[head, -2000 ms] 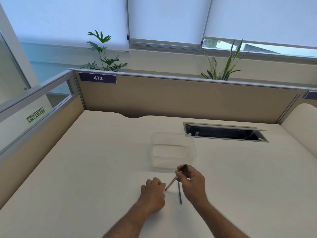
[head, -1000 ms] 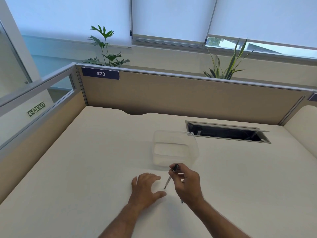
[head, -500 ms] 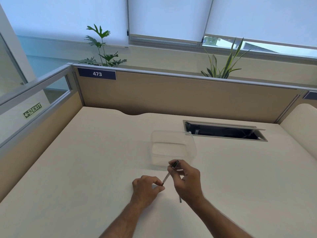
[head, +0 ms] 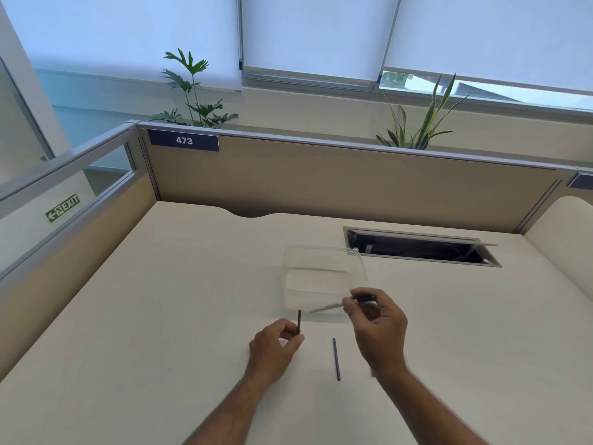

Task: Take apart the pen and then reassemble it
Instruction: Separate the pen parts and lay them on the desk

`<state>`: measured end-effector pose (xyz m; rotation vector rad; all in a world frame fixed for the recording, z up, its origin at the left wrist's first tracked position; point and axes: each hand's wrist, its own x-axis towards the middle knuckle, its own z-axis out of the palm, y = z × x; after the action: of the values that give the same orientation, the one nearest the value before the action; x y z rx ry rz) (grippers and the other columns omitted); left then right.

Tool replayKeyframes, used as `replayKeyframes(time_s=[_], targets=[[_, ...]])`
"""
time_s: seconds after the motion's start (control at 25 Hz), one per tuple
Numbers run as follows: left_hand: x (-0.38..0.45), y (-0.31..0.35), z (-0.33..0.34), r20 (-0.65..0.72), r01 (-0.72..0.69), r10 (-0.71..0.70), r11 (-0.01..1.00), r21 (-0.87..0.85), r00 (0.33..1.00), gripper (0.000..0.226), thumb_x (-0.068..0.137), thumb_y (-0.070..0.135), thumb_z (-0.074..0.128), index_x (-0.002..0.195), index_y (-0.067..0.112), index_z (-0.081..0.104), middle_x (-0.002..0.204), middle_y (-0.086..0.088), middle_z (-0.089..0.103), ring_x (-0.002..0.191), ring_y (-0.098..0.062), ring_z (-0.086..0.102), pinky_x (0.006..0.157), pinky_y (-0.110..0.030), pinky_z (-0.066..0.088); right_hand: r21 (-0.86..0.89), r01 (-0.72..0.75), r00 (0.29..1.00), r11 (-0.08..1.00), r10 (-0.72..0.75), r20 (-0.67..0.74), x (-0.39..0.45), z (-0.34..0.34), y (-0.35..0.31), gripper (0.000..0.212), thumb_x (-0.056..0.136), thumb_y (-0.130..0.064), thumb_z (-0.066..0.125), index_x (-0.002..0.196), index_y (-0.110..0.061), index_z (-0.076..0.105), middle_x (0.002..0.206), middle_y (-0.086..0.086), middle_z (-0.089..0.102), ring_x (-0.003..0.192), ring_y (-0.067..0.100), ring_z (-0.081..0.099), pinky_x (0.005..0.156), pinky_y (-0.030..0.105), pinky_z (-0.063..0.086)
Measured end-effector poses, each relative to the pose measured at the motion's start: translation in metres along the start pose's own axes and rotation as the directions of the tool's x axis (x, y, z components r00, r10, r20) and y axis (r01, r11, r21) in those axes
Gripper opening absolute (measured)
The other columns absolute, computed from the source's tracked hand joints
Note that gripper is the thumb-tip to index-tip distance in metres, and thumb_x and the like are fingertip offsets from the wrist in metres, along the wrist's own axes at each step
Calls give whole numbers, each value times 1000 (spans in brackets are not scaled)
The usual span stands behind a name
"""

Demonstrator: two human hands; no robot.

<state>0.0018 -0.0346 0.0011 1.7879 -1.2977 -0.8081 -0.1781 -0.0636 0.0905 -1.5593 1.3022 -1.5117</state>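
A cream desk (head: 160,316) fills the lower view, fenced by a tan partition (head: 337,184) with a blue label reading 473 (head: 183,141). Behind it stand two plants (head: 192,91) under drawn white blinds (head: 314,33). A cable hatch (head: 420,247) lies open at the back right of the desk. A clear tub (head: 324,277) sits near the middle, just beyond the hands.

The pen is in pieces. The right hand (head: 378,329) is raised just in front of the tub, its thumb and fingers pinched on a pale barrel (head: 325,307) with a dark end (head: 365,298); the barrel points left and slightly down. The left hand (head: 272,345) rests on the desk, loosely curled, pinching a short dark piece (head: 299,321) upright between thumb and forefinger. A thin dark rod (head: 336,359) lies flat on the desk between the two hands, touching neither.
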Motion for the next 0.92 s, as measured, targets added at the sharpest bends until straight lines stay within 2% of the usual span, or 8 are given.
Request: replayKeyframes(time_s=[0.16, 0.28, 0.36, 0.48, 0.56, 0.64, 0.8, 0.92], targets=[[-4, 24, -1, 83, 179, -159, 886, -428, 984, 8, 82, 18, 77, 78, 15, 71, 69, 8, 72, 71, -10, 64, 72, -23, 49, 216, -321, 942, 922, 334, -31, -3, -4, 19, 18, 73, 4, 81, 80, -8, 69, 74, 11, 73, 71, 29, 71, 67, 38, 61], [-6, 39, 1, 266, 335, -208, 665, -668, 941, 14, 84, 21, 75, 91, 9, 72, 84, 3, 70, 88, -14, 63, 86, -37, 51, 368, -499, 850, 784, 526, 32, -12, -4, 27, 20, 73, 11, 78, 79, 0, 63, 80, 23, 68, 76, 35, 67, 66, 37, 60], [-6, 47, 2, 324, 368, -178, 538, -758, 929, 21, 83, 22, 74, 98, 7, 72, 92, -3, 70, 95, -17, 65, 92, -44, 51, 412, -564, 806, 715, 585, 89, -18, -3, 28, 21, 74, 12, 76, 78, -1, 60, 80, 25, 66, 76, 36, 67, 67, 38, 59], [-6, 57, 5, 310, 348, -158, 460, -817, 937, 33, 76, 23, 77, 102, 3, 73, 87, -7, 71, 88, -18, 67, 92, -43, 53, 332, -611, 789, 718, 588, 180, -24, -2, 31, 21, 74, 11, 76, 74, -2, 60, 73, 22, 68, 72, 34, 68, 71, 42, 59], [-5, 61, 7, 243, 295, -169, 485, -823, 955, 29, 76, 20, 78, 97, 1, 74, 83, -10, 71, 84, -21, 66, 91, -42, 56, 176, -604, 793, 777, 563, 234, -25, -3, 32, 17, 74, 6, 78, 74, -3, 64, 72, 20, 71, 70, 30, 67, 68, 39, 58], [-5, 63, 8, 148, 215, -162, 578, -787, 976, 17, 79, 17, 79, 88, 3, 77, 80, -12, 73, 81, -23, 67, 89, -40, 58, 39, -533, 826, 845, 510, 242, -22, -3, 32, 9, 76, -4, 79, 76, -10, 72, 73, 10, 75, 70, 24, 67, 65, 33, 54], [-7, 66, 9, 2, 13, -15, 800, -599, 1000, 7, 77, 17, 82, 82, 13, 80, 79, -6, 78, 77, -18, 74, 77, -29, 58, 18, -396, 882, 918, 375, 285, -7, -2, 17, 13, 75, -26, 82, 86, -21, 78, 84, 1, 79, 85, 16, 73, 77, 34, 57], [-7, 66, 11, -44, -109, 101, 859, -500, 994, 8, 79, 11, 79, 86, 16, 81, 84, 1, 79, 78, -13, 74, 72, -28, 59, -26, -294, 899, 956, 285, 332, 1, 3, 7, 12, 75, -16, 83, 84, -23, 81, 83, -1, 79, 82, 14, 74, 77, 34, 60]])
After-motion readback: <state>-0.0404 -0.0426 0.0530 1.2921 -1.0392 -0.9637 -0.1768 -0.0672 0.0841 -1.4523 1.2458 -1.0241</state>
